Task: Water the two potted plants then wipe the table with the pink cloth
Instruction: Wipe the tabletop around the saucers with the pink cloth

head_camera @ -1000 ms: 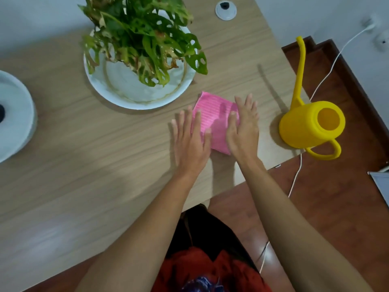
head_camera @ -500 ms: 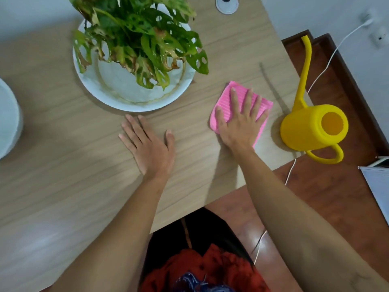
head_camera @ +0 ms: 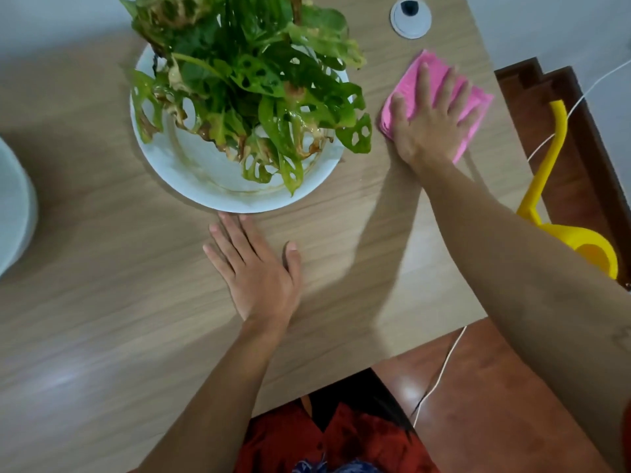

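The right hand (head_camera: 431, 124) lies flat on the pink cloth (head_camera: 473, 107) in the upper right of the frame, fingers spread and pressing it against the table (head_camera: 102, 285) near the right edge. The left hand (head_camera: 257, 271) rests palm down at centre, fingers slightly apart and holding nothing, fingertips just beside the white dish (head_camera: 191, 175) under the plant (head_camera: 246, 73). A second white pot (head_camera: 13, 206) sits at the left edge. The yellow can (head_camera: 580, 240) stands at the right edge, partly hidden by the right forearm.
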